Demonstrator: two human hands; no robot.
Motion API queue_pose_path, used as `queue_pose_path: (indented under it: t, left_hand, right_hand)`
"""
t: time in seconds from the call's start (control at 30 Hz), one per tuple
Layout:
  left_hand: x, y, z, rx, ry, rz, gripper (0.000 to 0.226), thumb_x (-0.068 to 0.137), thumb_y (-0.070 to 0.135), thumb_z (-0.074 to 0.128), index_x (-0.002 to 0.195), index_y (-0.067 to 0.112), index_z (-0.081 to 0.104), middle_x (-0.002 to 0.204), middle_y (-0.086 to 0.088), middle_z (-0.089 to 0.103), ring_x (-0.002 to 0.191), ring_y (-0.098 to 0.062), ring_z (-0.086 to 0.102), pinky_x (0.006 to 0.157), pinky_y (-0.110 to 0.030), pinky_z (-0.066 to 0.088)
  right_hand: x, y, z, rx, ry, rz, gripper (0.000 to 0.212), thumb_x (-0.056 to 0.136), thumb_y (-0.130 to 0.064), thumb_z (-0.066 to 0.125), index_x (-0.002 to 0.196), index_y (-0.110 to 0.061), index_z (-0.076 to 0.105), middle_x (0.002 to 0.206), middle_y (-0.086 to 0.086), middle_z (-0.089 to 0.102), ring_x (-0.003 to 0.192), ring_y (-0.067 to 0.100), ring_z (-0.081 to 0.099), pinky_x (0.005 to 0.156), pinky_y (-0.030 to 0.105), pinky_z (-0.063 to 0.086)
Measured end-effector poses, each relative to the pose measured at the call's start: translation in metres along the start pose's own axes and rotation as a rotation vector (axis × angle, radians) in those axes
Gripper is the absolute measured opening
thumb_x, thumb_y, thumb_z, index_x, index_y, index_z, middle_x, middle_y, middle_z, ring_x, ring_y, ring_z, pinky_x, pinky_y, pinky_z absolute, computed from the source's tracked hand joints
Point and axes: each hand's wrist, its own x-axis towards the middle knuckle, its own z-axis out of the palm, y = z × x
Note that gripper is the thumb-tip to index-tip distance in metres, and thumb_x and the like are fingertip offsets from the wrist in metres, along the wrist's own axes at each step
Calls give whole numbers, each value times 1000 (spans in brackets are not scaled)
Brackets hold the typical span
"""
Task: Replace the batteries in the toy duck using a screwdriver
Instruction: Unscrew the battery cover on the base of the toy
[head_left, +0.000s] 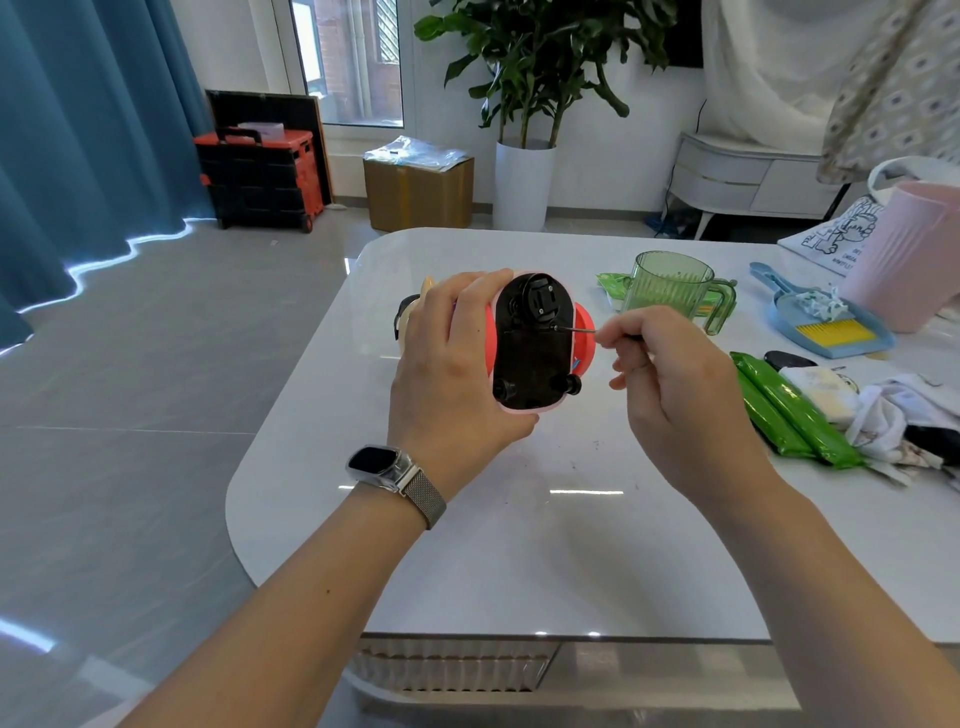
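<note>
While my left hand gripped the toy duck base-up at frame centre, my right hand pinched the screwdriver, its shaft lying level, tip leftward on the base's right edge.

Above the bench, near its left far part, the left hand holds the toy duck with its underside turned toward the camera. Just right of it, the right hand holds the screwdriver, tip touching the underside. Behind the right hand stands a cup; right of the cup lies a dustpan, and nearer, wrapped packs beside crumpled cloth.
</note>
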Motion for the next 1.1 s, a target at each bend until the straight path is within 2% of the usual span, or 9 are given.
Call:
queue_pose_path:
  t: [0.1,0.2,0.4,0.63,0.77,0.87,0.93,1.0,1.1]
  left_hand:
    - [0,2,0,10,-1,16,102,54,40,89,140,23,37,138,-2,44,126,-22,41,93,-35,51]
    - [-1,3,0,16,-2,22,102,54,41,89,140,22,38,138,-3,44,125,-22,42,92,-35,51]
    - [0,1,0,30,2,29,102,53,40,89,139,22,38,137,-3,45,124,-21,42,90,-31,48]
    - [-1,2,-2,35,-9,33,101,53,38,89,140,23,38,137,-3,44,124,-23,42,90,-37,54]
    - [-2,4,0,50,-13,46,101,54,38,89,140,21,39,138,-5,45,125,-23,42,91,-36,53]
    - [-2,4,0,57,-20,48,102,54,38,90,140,22,38,138,-5,45,126,-23,41,90,-33,50]
    - [-3,4,0,53,-24,44,101,54,39,89,140,23,37,138,-4,44,126,-23,40,90,-32,48]
    - [-3,5,0,47,-20,46,99,56,40,87,140,23,38,138,-3,45,126,-21,39,92,-33,48]
    - [-3,6,0,59,-13,57,97,56,42,85,140,22,39,137,-3,46,126,-20,39,94,-36,49]
  right_hand:
    - [0,-3,2,-39,-12,37,19,99,-16,43,110,-13,59,95,-7,54,85,2,45,78,6,35]
    - [1,-1,3,-94,17,43,27,100,-23,40,109,-10,62,92,-6,58,84,7,49,73,8,34]
    - [2,1,0,-84,21,-4,25,95,-16,47,104,-6,68,83,-4,59,69,14,54,67,25,45]
    - [0,0,2,-79,18,-69,28,83,2,51,99,-5,73,81,8,71,64,22,66,65,22,47]
    - [0,-1,1,-95,16,-44,29,87,2,51,106,-8,70,88,2,70,74,11,59,70,24,49]
    - [0,-1,1,6,-17,56,33,90,6,45,108,-12,65,86,-8,57,75,3,51,72,26,48]
    - [1,-5,4,167,-18,268,23,96,-4,43,94,-20,60,78,-10,50,72,10,49,70,30,44]
    - [2,-8,9,348,1,473,11,95,-19,53,85,-21,56,67,-6,40,64,16,42,65,32,39]
    - [2,-11,17,383,74,522,6,85,-25,69,79,-25,67,51,-10,26,50,7,27,51,20,27]
